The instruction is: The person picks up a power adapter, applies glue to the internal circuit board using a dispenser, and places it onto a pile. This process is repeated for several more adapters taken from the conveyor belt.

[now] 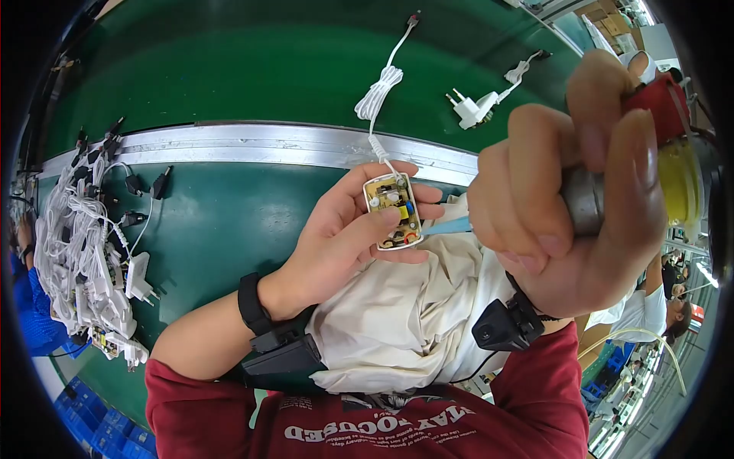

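My left hand holds an opened white power adapter, its circuit board facing up and my thumb resting on the parts. A white cable runs from its top, over the metal rail, to a coiled bundle. My right hand is closed round a grey cylindrical tool with a yellow band and a red part; its exact kind cannot be told. A pale blue tapered tip points at the adapter's lower right edge, its rear end hidden behind my right hand. Under both hands lies a cream cloth.
At the left, a heap of white adapters and cables lies on the green table. Past the metal rail, another adapter with prongs lies on a green surface. Blue bins stand lower left. Other people work at the right.
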`<state>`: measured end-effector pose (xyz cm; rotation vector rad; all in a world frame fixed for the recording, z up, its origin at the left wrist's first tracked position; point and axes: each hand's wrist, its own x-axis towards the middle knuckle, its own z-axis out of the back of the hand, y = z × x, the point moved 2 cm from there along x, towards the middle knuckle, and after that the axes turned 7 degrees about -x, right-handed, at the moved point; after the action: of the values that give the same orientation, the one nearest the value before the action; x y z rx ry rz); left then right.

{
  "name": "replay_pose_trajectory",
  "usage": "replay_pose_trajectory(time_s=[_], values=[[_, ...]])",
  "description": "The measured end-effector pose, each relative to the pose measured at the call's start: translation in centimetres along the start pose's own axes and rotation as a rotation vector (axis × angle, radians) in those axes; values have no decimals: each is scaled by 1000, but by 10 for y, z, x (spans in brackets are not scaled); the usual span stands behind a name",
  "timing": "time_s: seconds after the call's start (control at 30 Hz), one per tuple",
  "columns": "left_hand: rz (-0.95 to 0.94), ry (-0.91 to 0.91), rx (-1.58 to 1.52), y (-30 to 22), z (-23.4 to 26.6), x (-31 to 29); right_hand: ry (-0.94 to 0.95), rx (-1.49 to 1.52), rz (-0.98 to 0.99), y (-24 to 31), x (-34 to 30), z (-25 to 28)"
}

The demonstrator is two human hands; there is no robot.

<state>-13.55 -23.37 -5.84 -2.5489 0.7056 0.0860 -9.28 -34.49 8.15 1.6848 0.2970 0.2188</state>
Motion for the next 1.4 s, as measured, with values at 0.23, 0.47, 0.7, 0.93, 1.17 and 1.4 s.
replay_pose_trajectory(time_s=[0.23,0.47,0.7,0.93,1.17,1.4], values=[[14,65,-86,0,1,1,7,16,10,-2,4,-6],[31,228,-306,0,2,-1,43,26,20,-2,-9,-2],[46,299,-364,0,4,-1,63,40,40,-3,-12,-2],[64,252,-328,0,1,2,72,72,83,-3,-7,1],[27,80,-56,-9,-5,17,201,-8,307,-8,4,17],[-386,-256,1396,-70,-7,89,88,70,212,-10,-6,-2]])
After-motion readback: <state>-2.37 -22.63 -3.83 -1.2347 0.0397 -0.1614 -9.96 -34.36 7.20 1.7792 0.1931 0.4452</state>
